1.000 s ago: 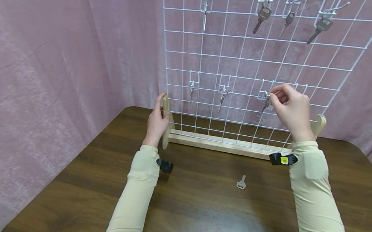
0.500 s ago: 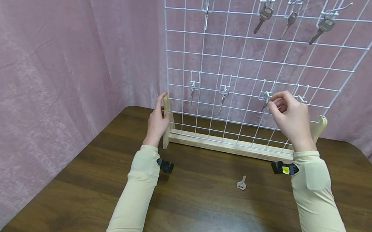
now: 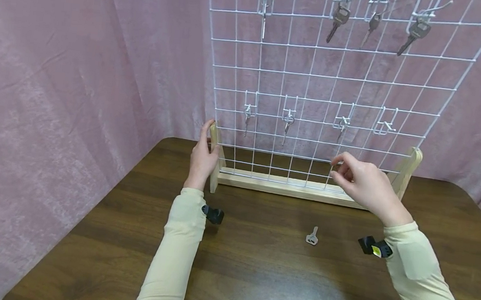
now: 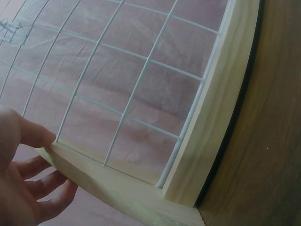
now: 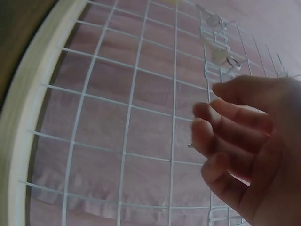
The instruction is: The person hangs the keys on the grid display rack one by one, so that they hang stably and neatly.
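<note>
My left hand (image 3: 203, 158) grips the left wooden upright (image 3: 215, 162) of a stand that holds a white wire grid (image 3: 309, 86). In the left wrist view the thumb lies on one side of the wood, with the fingers on the other. Loosely curled and holding nothing, my right hand (image 3: 366, 187) hovers before the lower right of the grid. Above it, a key (image 3: 341, 132) hangs by its ring from a lower-row hook. Farther right, one bare hook (image 3: 385, 127) juts out. A single key (image 3: 312, 237) lies on the brown table (image 3: 263, 265).
Two more keys hang in the lower row, among them a middle key (image 3: 287, 128). Several keys hang along the upper row, one a broad-headed key (image 3: 416, 35) at the right. The stand has a wooden base bar (image 3: 289, 188). A pink curtain (image 3: 76, 79) hangs behind.
My right hand has let go of the key at the third lower hook and come down, away from the grid. The key stays hanging there. My left hand has kept its place.
</note>
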Demonstrator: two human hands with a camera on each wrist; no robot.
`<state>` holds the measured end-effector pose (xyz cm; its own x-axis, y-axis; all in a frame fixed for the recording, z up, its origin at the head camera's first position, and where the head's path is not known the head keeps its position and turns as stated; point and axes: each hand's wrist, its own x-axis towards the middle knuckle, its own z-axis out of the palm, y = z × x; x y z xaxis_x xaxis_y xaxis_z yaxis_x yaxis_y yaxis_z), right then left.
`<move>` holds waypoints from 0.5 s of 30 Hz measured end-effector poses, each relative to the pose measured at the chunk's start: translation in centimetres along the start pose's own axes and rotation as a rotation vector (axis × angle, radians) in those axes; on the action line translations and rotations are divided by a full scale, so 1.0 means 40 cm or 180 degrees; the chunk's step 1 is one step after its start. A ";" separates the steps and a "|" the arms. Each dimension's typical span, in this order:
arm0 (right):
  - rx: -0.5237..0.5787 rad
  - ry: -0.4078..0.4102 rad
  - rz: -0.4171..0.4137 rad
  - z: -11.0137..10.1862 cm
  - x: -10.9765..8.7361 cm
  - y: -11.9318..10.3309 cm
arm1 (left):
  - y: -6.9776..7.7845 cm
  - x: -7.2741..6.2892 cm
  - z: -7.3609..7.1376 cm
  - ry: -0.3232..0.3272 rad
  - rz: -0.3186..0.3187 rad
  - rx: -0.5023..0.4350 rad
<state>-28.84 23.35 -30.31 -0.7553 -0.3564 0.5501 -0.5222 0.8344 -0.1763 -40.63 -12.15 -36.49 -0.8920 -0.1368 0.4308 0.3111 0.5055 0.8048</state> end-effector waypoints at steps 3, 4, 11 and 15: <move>-0.0081 -0.0272 -0.0104 0.003 -0.011 -0.004 | 0.001 -0.001 0.001 0.0004 -0.0002 -0.0034; -0.0101 -0.0353 -0.0135 0.004 -0.013 -0.005 | 0.002 -0.001 0.001 0.0002 -0.0001 -0.0043; -0.0130 -0.0713 -0.0294 0.003 -0.023 -0.019 | 0.001 -0.003 0.004 -0.0010 -0.0022 -0.0049; -0.0003 -0.1013 -0.0524 0.022 -0.023 -0.018 | 0.000 -0.002 0.003 -0.0002 -0.0023 -0.0045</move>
<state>-28.13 22.71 -31.40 -0.7466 -0.5990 0.2892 -0.6469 0.7553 -0.1056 -40.60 -12.05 -36.58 -0.8944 -0.1399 0.4248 0.3094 0.4923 0.8136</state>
